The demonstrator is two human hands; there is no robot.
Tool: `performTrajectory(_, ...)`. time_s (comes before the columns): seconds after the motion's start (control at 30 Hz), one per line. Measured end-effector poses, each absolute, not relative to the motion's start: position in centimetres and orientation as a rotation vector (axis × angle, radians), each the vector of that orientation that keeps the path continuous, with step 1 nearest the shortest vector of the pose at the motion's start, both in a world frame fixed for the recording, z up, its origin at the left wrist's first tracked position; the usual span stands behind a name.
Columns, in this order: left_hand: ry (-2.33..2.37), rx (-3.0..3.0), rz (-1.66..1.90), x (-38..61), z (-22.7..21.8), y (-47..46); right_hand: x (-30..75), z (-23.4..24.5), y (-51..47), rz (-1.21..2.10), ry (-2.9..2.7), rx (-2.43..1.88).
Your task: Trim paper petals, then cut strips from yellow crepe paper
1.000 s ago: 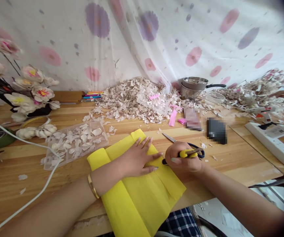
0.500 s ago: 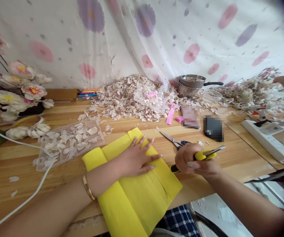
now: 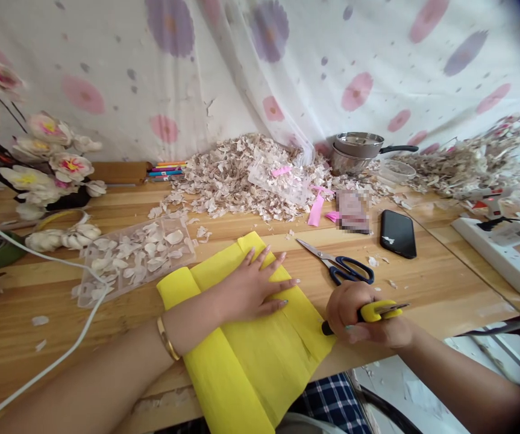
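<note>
On the tabletop (image 3: 440,283), overhanging its near edge, yellow paper (image 3: 264,361) lies beneath the left hand (image 3: 253,289), fingers spread. The right hand (image 3: 347,310) has fingers curled around a yellow-and-black tool (image 3: 377,310); its black end, beside the paper, could snag it, and easing the left palm might let it slide.

A small flower-making workshop, by the look of its desk (image 3: 452,280).
Artificial flowers (image 3: 70,166) stand at the left, a big heap of loose pale petals (image 3: 228,178) lies before a flower-printed curtain (image 3: 223,66), and more petals fill a clear tray (image 3: 186,253). Scissors (image 3: 331,259), a glue gun (image 3: 493,208), a power strip (image 3: 501,253) and a yellow sheet (image 3: 273,343) share the wood; whether this is inside a home cannot be told.
</note>
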State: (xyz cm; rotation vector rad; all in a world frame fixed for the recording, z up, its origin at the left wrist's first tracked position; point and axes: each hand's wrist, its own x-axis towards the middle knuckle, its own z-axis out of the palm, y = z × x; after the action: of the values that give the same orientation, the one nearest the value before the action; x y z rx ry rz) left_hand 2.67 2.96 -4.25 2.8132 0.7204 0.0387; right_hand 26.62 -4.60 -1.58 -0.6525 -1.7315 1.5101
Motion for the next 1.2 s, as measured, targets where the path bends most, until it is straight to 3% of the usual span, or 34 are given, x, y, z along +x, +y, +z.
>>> performTrajectory(0.17,0.717,2.831,0.057,2.6,-4.2,2.9,27.3,-1.6,-5.9,1.627,-1.714,-0.671)
performTrajectory(0.33,0.740,2.822,0.032,2.6,-4.2,2.9,27.8,-2.3,-6.9,1.754,-1.352,-0.674)
performTrajectory(0.57,0.542,2.803,0.218,2.8,-2.1,2.2,25.8,-1.3,-6.1,1.564,-0.648,-0.619)
performTrajectory(0.67,0.624,2.461,0.371,2.8,-0.3,0.8,24.1,-0.6,-5.8,1.524,-0.663,-0.617)
performTrajectory(0.77,0.650,2.026,0.310,3.1,0.9,-0.9,22.2,-0.2,-5.5,1.471,-0.769,-0.629)
performTrajectory(1.0,0.701,1.552,0.412,4.2,0.4,-2.9,19.8,-1.0,-5.4,1.309,-1.015,-0.737)
performTrajectory(1.2,0.751,1.909,0.425,3.9,0.1,-3.2,20.0,-1.7,-7.0,1.449,-0.921,-0.759)
